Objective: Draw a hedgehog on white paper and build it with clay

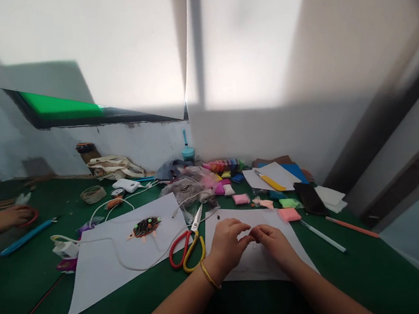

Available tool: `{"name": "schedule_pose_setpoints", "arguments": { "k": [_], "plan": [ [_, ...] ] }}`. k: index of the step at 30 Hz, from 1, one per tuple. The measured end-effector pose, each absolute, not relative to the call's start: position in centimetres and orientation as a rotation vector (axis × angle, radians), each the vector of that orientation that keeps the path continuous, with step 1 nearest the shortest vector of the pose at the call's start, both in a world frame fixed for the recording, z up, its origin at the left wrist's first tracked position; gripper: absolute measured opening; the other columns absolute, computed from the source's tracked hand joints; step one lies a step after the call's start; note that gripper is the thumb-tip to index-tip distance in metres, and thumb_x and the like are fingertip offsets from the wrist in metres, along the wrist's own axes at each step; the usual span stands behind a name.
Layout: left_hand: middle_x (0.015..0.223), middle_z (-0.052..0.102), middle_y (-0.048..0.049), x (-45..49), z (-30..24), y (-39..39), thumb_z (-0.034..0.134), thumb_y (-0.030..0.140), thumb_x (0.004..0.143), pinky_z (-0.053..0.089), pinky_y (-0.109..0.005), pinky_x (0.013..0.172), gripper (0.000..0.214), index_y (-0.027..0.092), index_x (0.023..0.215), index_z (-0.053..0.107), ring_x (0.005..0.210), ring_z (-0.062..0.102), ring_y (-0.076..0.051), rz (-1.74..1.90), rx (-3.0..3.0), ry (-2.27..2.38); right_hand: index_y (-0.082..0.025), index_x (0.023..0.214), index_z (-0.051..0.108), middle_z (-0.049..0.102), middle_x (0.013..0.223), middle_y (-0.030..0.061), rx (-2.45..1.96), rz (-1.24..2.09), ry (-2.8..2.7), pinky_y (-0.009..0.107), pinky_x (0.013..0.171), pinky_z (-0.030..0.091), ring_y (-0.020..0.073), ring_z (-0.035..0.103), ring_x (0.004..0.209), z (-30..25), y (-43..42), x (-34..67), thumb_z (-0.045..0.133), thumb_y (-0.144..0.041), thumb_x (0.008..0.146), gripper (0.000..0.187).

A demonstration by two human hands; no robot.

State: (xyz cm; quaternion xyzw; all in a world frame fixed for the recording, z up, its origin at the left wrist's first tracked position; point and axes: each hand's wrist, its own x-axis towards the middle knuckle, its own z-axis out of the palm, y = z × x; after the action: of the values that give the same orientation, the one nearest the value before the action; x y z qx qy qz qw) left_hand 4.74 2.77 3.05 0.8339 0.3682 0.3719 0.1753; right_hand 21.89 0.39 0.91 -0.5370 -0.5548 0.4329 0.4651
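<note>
Above a white sheet of paper [237,270] my two hands meet, fingertips nearly touching. My left hand [229,243], with a yellow bangle at the wrist, is curled with thumb and fingers in a pinch. My right hand [270,239] pinches too, its thumb and forefinger pressed together. Whatever sits between the fingers is too small or hidden to make out. A small black bit [218,217] lies on the sheet beyond my left hand. Scissors [193,241] with red and yellow handles rest to the left. Near them, another sheet [106,278] bears a dark hedgehog figure [146,227].
Soft clay packets, one pink [289,214], lie behind the sheet. To the right are a phone [310,198], a white pen [323,235] and an orange pencil [352,226]. A white cable [120,262] crosses the left sheet. Another person's hand [18,216] is at far left.
</note>
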Motion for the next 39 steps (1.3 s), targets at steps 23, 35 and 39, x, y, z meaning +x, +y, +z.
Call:
{"name": "schedule_pose_setpoints", "arguments": {
  "k": [23,35,39],
  "plan": [
    [0.079,0.064,-0.0037,5.0,1.3,2.6,0.048,0.04,0.091,0.043,-0.028,0.07,0.031,0.019,0.075,0.065,0.078,0.058,-0.018,1.037,1.912,1.045,-0.024,0.084,0.067,0.064,0.084,0.0026,-1.239,0.698,-1.602,0.029,0.068,0.044,0.0176,0.055,0.075,1.7,-0.8,20.9,0.056,-0.035,0.087,0.016],
    [0.073,0.067,-0.0032,5.1,1.8,2.8,0.06,0.044,0.083,0.046,-0.028,0.066,0.029,0.017,0.076,0.068,0.072,0.062,-0.019,0.974,1.626,1.005,-0.025,0.082,0.068,0.066,0.085,0.0048,-1.281,0.577,-1.67,0.032,0.069,0.045,0.021,0.057,0.079,2.1,-0.9,20.9,0.056,-0.034,0.087,0.016],
    [0.071,0.066,-0.0028,5.2,2.0,2.8,0.061,0.043,0.081,0.045,-0.027,0.065,0.028,0.017,0.073,0.068,0.07,0.061,-0.018,0.963,1.615,1.01,-0.025,0.081,0.067,0.066,0.084,0.0038,-1.26,0.548,-1.677,0.033,0.071,0.045,0.0205,0.058,0.08,2.2,-0.9,20.8,0.056,-0.029,0.086,0.014]
  ]
}}
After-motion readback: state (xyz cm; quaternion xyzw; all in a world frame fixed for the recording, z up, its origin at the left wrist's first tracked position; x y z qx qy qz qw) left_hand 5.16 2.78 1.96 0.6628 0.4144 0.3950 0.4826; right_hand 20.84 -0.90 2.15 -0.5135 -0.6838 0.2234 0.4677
